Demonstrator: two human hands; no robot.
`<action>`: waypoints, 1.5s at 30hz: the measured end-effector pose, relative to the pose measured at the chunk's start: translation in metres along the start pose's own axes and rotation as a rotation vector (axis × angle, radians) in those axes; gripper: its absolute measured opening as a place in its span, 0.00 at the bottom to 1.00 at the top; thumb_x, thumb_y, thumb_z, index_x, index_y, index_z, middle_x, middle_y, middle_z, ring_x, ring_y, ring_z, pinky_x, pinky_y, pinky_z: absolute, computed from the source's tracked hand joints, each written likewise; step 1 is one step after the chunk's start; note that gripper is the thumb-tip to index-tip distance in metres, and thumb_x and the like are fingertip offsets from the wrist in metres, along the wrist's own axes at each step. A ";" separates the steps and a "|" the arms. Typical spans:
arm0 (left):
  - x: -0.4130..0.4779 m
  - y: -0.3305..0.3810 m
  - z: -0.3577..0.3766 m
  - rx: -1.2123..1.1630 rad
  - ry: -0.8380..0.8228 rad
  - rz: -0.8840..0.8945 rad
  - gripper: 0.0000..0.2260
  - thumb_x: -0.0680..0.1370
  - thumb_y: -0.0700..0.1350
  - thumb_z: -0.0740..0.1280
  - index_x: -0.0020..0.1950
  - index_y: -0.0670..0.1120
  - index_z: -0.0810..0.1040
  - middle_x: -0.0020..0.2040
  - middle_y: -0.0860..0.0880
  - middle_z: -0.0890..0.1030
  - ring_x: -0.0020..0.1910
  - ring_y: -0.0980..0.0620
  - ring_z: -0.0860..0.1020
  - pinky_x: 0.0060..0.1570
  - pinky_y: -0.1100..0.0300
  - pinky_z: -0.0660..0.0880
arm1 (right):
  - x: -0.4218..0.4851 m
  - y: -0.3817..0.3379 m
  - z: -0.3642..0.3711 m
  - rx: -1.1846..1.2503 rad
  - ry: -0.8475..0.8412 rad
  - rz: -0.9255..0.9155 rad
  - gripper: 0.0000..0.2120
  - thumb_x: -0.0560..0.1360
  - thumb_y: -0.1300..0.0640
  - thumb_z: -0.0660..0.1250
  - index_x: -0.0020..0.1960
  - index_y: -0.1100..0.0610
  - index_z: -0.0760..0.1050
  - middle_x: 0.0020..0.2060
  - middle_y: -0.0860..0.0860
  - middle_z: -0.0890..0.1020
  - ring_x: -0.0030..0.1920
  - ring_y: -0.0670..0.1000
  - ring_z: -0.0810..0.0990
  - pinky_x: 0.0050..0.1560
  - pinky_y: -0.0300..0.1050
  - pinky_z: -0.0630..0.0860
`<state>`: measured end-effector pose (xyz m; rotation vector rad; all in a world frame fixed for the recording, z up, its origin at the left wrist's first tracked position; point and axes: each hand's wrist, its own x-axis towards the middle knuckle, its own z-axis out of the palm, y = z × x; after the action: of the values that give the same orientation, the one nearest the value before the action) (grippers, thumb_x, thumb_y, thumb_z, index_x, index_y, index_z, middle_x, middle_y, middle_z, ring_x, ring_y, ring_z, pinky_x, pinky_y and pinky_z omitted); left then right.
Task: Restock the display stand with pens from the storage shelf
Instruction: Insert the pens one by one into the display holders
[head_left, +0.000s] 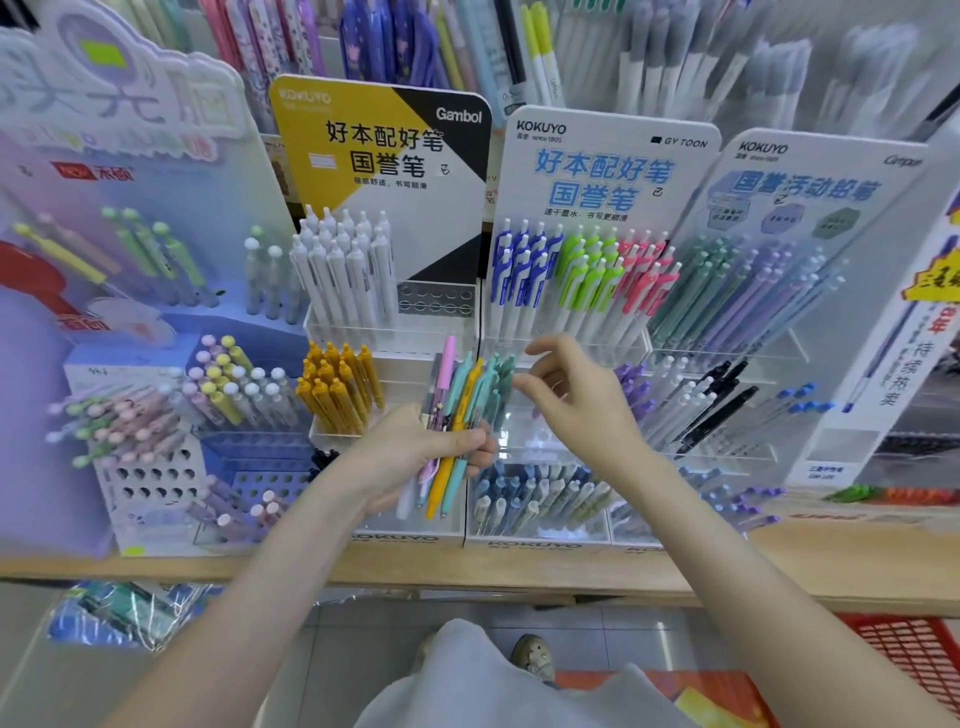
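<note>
Head view: left hand (415, 452) holds a fan of pens (457, 400) before the display stand (540, 543).
Blur softens the far edges and the pens overlap, so the count is unsure: one pink, one yellow and at least two teal show. Thumb lies across the barrels, fingers curled round them. Right hand (582, 400) hovers just beside the teal tops, fingers loosely spread, gripping nothing.

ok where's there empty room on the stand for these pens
Empty holes right of the white pens under the Gambol sign, and in the blue grid below and left of the mustard pens. The blue, green and pink rows are packed.
</note>
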<state>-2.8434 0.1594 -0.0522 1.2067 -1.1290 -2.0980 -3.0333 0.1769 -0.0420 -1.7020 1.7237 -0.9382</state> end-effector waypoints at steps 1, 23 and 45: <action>0.000 0.001 0.004 0.020 -0.030 0.002 0.14 0.66 0.40 0.71 0.50 0.38 0.79 0.42 0.42 0.85 0.41 0.49 0.84 0.43 0.58 0.81 | -0.002 -0.007 -0.004 0.078 -0.009 0.026 0.10 0.75 0.53 0.68 0.55 0.51 0.72 0.39 0.48 0.81 0.39 0.47 0.79 0.44 0.41 0.76; 0.000 0.001 -0.011 -0.174 0.083 0.046 0.12 0.69 0.41 0.68 0.50 0.36 0.79 0.45 0.38 0.84 0.43 0.46 0.84 0.40 0.59 0.81 | -0.010 0.017 -0.015 0.023 0.128 -0.043 0.01 0.76 0.60 0.66 0.46 0.56 0.76 0.34 0.52 0.83 0.33 0.43 0.79 0.32 0.35 0.71; -0.001 -0.004 -0.001 -0.049 -0.087 0.032 0.10 0.71 0.41 0.68 0.50 0.38 0.79 0.44 0.40 0.84 0.42 0.47 0.84 0.45 0.58 0.82 | -0.013 0.003 0.002 -0.065 0.020 -0.054 0.15 0.75 0.50 0.67 0.60 0.53 0.72 0.44 0.47 0.79 0.45 0.47 0.77 0.47 0.41 0.74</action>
<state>-2.8422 0.1620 -0.0553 1.0772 -1.1211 -2.1594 -3.0327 0.1891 -0.0467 -1.7950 1.7468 -0.9355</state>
